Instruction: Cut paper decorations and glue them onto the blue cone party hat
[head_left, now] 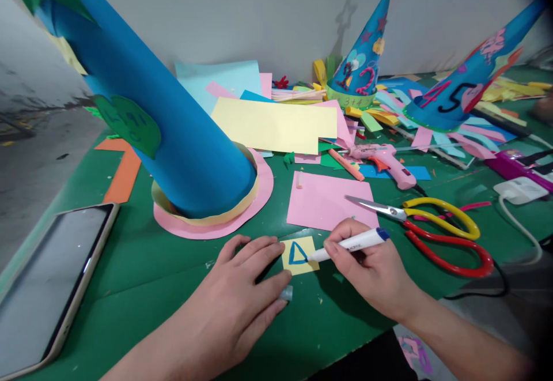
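Note:
My right hand grips a white marker with a dark blue end. The marker's tip touches a small pale yellow paper square, which bears a blue outlined triangle. Flat on the green table, my left hand has its fingers stretched out, fingertips at the left edge of the square. A small pale blue translucent piece lies between its index finger and thumb; whether they pinch it, I cannot tell. Just beyond the square is a pink paper sheet. A tall blue paper cone hat with a pink brim stands beyond my left hand.
Scissors with yellow and red handles lie open at right, beyond my right hand. Behind them rests a pink glue gun. A phone occupies the left edge. Two decorated cone hats and paper scraps fill the back.

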